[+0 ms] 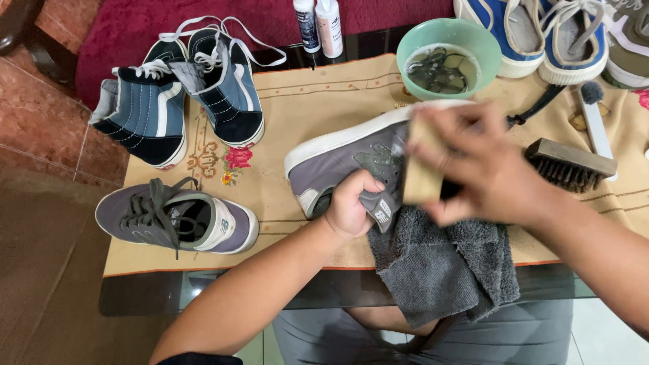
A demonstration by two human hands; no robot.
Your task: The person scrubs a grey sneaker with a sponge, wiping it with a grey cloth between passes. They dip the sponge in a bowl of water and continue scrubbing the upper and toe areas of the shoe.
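My left hand (353, 205) grips a grey sneaker (338, 159) by its tongue and opening, holding it on its side over a grey towel (439, 267). My right hand (483, 165) is closed on a tan wooden brush block (420, 177) and presses it against the sneaker's side; the hand is blurred. The towel hangs over the table edge onto my lap.
The matching grey sneaker (177, 216) lies at the left on a beige embroidered mat (304, 101). Behind it stand two blue high-top shoes (182, 94). Also present: a green bowl of water (447, 57), two bottles (319, 26), a bristle brush (570, 164), and blue sneakers (534, 34).
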